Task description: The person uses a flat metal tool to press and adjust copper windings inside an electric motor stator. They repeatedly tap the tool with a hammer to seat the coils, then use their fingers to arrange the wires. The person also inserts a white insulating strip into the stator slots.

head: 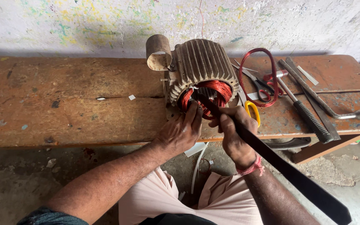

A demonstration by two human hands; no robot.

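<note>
Worn wooden surface (63,104) below paint-flecked wall. Centre frame: ribbed motor stator (203,66), heavy, rigid; red copper windings (213,89) fragile. Left hand (180,131) fingers spread, pressing windings. Right hand (236,139) clamped on long dark bar (288,171). Best held by casing.

The motor housing (203,62) is dull grey-brown, ribbed in even lengthwise fins, and inside its open end sit glossy red-copper windings (213,89). Just left of the housing a rusty brown metal cylinder (158,51) shows a pale inner face. Right of the housing lies a loop of red wire (267,52), scissors with a yellow handle (253,111), and a hammer with a black cross-hatched handle (311,121). The long flat strip (288,171) running from the housing toward the lower right is black. The worktop (63,100) under the housing is worn orange-brown with blue-grey paint flecks. The wall (84,21) behind the housing is whitish, speckled yellow and green. A red thread band (251,168) circles the right wrist.
</note>
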